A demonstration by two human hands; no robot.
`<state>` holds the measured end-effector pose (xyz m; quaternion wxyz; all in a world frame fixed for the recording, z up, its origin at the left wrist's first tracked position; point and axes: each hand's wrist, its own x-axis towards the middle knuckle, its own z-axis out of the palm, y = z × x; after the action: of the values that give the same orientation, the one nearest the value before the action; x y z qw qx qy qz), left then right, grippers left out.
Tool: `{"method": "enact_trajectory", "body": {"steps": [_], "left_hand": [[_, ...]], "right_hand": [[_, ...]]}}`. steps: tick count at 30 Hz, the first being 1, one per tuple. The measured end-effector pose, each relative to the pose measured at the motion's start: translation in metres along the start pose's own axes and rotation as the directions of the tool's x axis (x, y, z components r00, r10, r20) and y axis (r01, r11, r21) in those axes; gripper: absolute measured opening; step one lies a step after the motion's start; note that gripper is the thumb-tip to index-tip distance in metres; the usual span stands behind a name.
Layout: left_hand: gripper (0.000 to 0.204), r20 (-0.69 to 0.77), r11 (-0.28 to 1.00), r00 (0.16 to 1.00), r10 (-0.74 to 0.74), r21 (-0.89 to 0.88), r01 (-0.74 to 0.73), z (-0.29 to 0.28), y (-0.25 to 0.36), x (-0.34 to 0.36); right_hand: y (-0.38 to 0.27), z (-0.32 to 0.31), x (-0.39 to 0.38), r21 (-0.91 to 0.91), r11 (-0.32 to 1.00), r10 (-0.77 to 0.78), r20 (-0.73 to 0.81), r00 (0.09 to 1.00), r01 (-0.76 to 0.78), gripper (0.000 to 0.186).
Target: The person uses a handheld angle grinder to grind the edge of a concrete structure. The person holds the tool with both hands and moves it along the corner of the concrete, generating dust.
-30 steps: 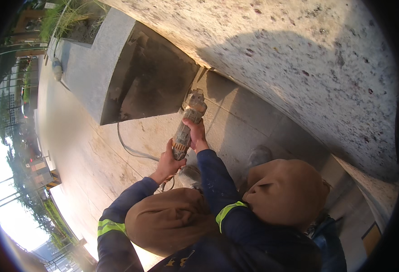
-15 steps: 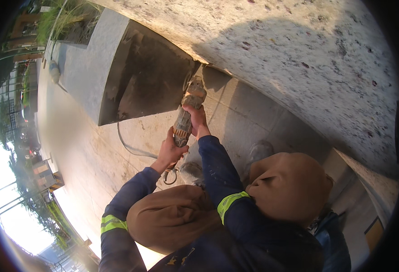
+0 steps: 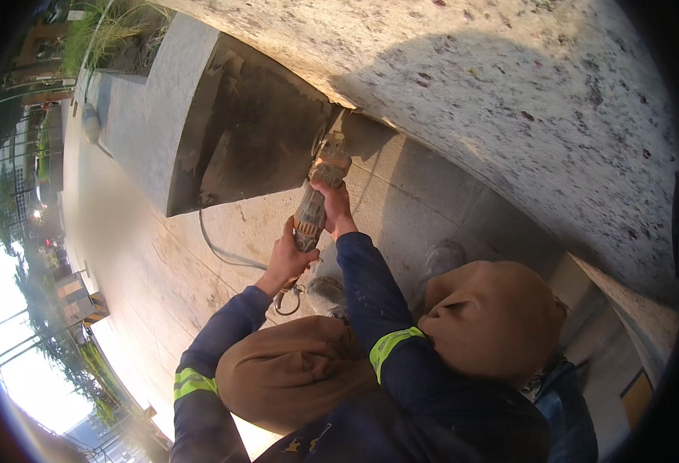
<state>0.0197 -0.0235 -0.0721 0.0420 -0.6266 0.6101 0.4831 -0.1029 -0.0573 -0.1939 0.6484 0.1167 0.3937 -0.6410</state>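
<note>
Between my hands is a dusty angle grinder (image 3: 308, 210) with orange vents, its head pointing away from me. My right hand (image 3: 335, 205) is wrapped round the body just behind the head. At the rear end, my left hand (image 3: 287, 259) grips the tool where the cord leaves it. The grinder's head lies close to the right edge of a dark, smeared panel (image 3: 258, 127), in the corner beside a speckled stone slab (image 3: 509, 100). Whether the disc touches the panel I cannot tell.
A cable (image 3: 220, 251) runs from the grinder across the paved floor (image 3: 143, 297) on the left. A grey ledge (image 3: 150, 116) adjoins the dark panel. Farther left lies a rounded cord fitting (image 3: 90, 123). My shoes (image 3: 328, 292) are below the tool.
The grinder and both hands stay almost in place, with only a very slight shift of the tool. The cord loop under my left hand has moved a little.
</note>
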Motion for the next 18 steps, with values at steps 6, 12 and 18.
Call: {"method": "enact_trajectory", "body": {"steps": [6, 12, 18], "left_hand": [[0.097, -0.005, 0.999, 0.999, -0.046, -0.006, 0.046, 0.002, 0.004, -0.002], [0.096, -0.008, 1.000, 1.000, -0.021, -0.010, 0.021, 0.000, 0.008, -0.001], [0.096, -0.016, 1.000, 1.000, -0.027, 0.013, 0.027, 0.000, 0.013, -0.002]], "right_hand": [[-0.001, 0.001, -0.002, 0.021, 1.000, 0.011, 0.016, 1.000, -0.011, 0.053], [-0.009, 0.003, -0.005, 0.009, 0.999, 0.033, 0.008, 0.999, -0.033, 0.052], [-0.010, 0.002, 0.000, 0.013, 1.000, 0.023, 0.033, 0.999, -0.023, 0.051]]}}
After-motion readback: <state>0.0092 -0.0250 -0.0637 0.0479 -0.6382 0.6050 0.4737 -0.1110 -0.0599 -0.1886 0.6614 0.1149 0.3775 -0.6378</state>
